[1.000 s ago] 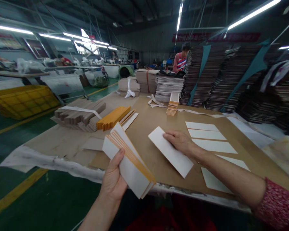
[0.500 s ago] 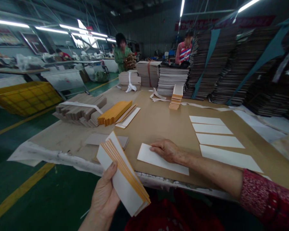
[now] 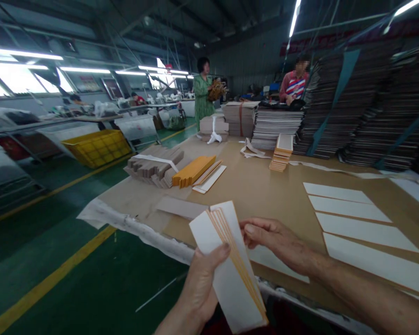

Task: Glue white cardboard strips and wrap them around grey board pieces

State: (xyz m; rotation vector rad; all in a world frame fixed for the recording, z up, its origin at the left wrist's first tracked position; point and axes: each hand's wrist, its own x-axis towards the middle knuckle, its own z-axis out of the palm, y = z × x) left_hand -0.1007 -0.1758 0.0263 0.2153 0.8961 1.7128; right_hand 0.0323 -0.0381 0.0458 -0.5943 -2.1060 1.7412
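A fanned bundle of white cardboard strips (image 3: pixel 235 293) with orange edges is held in my left hand (image 3: pixel 202 281), thumb across the front strip. Close against the bundle's right edge is my right hand (image 3: pixel 281 239), its fingers curled and thumb pressed in. What those fingers hold, if anything, is hidden. Below my right hand a white strip (image 3: pixel 282 267) lies on the table, partly covered by the bundle and the hand. Farther right, several white strips (image 3: pixel 366 232) lie in a row.
On the brown table (image 3: pixel 258 195) sit an orange stack (image 3: pixel 195 171), a tied grey cardboard bundle (image 3: pixel 153 167) and a small strip stack (image 3: pixel 281 153). Tall dark stacks (image 3: pixel 349 111) stand behind. Two people work beyond the table. A yellow bin (image 3: pixel 97 146) is at left.
My right hand has come off the strip on the table and over to the bundle. My left hand has raised the bundle slightly toward it. The view has turned left.
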